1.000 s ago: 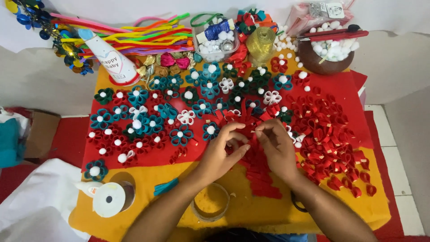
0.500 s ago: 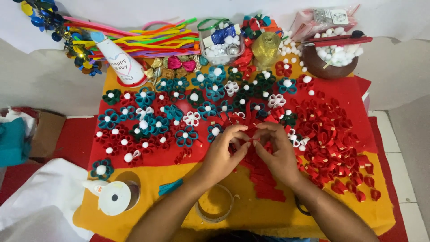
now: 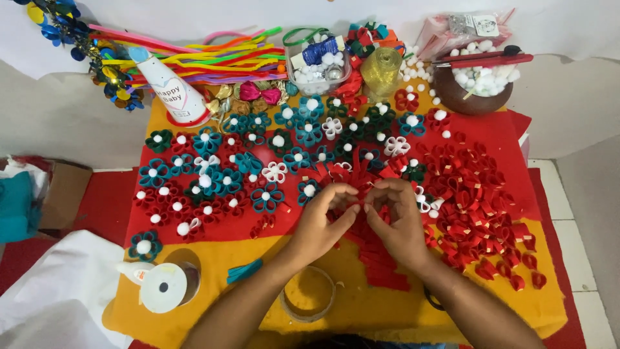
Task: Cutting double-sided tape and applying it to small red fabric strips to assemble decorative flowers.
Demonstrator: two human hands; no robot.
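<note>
My left hand (image 3: 320, 223) and right hand (image 3: 402, 223) stay pinched together on a red paper strip (image 3: 359, 196) mid-table, barely shifted, so this petal loop is unfinished.

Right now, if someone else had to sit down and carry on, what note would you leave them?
Left hand and right hand: fingertips together, pinching a small red paper strip between them.
Loose red strips lie under the hands.
Done: many finished paper flowers with white centres on the left; pile of red loops on the right.
Left: the strip in hand is not yet formed, and a pile of strips remains.
</note>
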